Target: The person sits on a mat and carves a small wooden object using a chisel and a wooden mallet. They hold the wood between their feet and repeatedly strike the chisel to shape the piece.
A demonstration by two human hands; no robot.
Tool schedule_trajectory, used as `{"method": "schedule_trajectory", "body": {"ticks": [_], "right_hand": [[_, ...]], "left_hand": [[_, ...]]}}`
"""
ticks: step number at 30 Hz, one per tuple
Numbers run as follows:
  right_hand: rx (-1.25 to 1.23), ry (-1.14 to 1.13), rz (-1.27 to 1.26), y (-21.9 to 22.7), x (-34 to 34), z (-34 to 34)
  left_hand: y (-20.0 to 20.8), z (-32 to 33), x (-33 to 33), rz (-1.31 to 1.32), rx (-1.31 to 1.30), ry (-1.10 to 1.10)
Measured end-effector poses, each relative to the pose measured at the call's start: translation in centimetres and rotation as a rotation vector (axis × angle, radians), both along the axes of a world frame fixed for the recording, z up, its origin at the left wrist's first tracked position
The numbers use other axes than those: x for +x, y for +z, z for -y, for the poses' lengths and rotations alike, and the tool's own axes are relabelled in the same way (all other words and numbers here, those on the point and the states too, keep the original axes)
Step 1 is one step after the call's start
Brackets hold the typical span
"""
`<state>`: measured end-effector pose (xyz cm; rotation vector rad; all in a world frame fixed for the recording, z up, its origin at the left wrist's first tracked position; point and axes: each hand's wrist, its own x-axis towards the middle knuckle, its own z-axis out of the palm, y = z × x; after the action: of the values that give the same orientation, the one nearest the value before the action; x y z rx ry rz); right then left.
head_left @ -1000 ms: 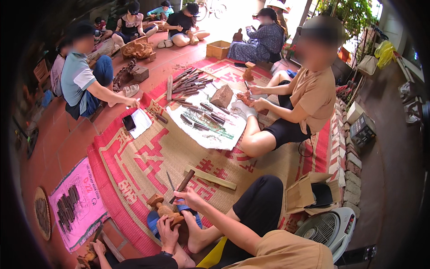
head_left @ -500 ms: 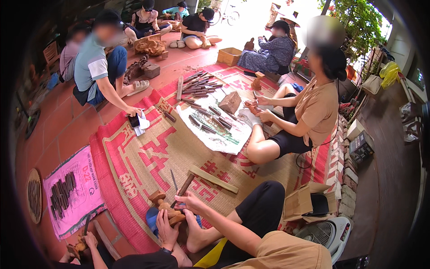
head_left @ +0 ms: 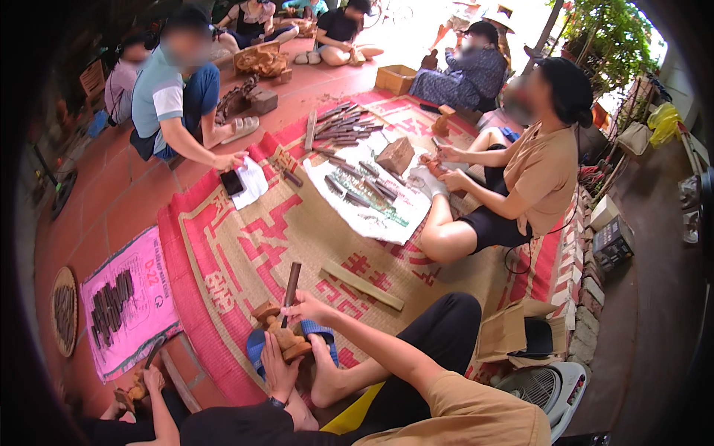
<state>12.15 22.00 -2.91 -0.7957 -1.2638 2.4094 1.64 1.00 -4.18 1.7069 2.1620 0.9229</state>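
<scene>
My right hand (head_left: 306, 308) grips a dark chisel (head_left: 291, 281) that stands almost upright, its tip down on a small brown wooden carving (head_left: 282, 336). My left hand (head_left: 274, 366) holds that carving from below and steadies it against my bare foot (head_left: 324, 372), beside a blue sandal (head_left: 256, 349). A wristband sits on my left wrist. My bent leg in black trousers (head_left: 439, 334) lies just right of the hands.
A wooden stick (head_left: 363, 285) lies on the red-patterned woven mat (head_left: 245, 245). Several chisels rest on a white sheet (head_left: 372, 208) beyond it. People sit around the mat. A co-worker's hand (head_left: 152, 380) holds another carving at lower left. A pink sheet (head_left: 126, 297) with dark tools and a fan (head_left: 543, 390) flank me.
The chisel in my right hand has tipped more upright over the carving. My left hand keeps its hold. The person in the blue shirt still reaches toward the phone on the mat.
</scene>
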Motion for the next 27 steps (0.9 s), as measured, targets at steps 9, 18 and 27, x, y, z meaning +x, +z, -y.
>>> {"method": "schedule_trajectory", "body": {"ticks": [9,18,27], "right_hand": [[0.188,-0.064,-0.060,-2.9,-0.7,1.8],[-0.022,-0.183,-0.004,-2.3,0.1,1.5],[0.168,0.059,0.065,-3.1,0.1,2.2]], "left_hand": [[-0.2,-0.6,-1.0,0.021,-0.007,0.014],[-1.8,0.0,-0.9,-0.007,-0.040,0.027],[-2.7,0.1,-1.1,0.044,-0.040,0.046]]}}
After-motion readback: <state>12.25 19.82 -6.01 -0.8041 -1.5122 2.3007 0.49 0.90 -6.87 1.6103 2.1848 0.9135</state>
